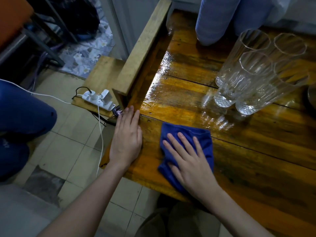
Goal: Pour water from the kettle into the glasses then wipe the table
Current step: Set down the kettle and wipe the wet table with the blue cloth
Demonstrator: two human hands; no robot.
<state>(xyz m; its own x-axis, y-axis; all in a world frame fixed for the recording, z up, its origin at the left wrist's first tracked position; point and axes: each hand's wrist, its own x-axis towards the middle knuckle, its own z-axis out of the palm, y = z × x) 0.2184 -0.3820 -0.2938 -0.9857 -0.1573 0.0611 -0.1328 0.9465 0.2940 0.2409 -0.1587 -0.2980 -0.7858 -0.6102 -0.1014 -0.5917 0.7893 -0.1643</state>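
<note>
My right hand [188, 161] lies flat, fingers spread, pressing a blue cloth [203, 139] onto the wooden table [256, 151] near its front left corner. My left hand [126, 139] rests flat on the table's left edge with nothing in it. Several tall clear glasses [253, 72] stand close together at the back right of the table, with water at their bottoms. A wet sheen covers the wood between the cloth and the glasses. The kettle is not clearly in view.
A raised wooden plank [145, 47] runs along the table's left side. A white power strip [98, 100] with cables sits on a low shelf to the left. A blue-clad person's knee [25, 113] is at far left. A pale blue bundle [222, 19] lies at the table's back.
</note>
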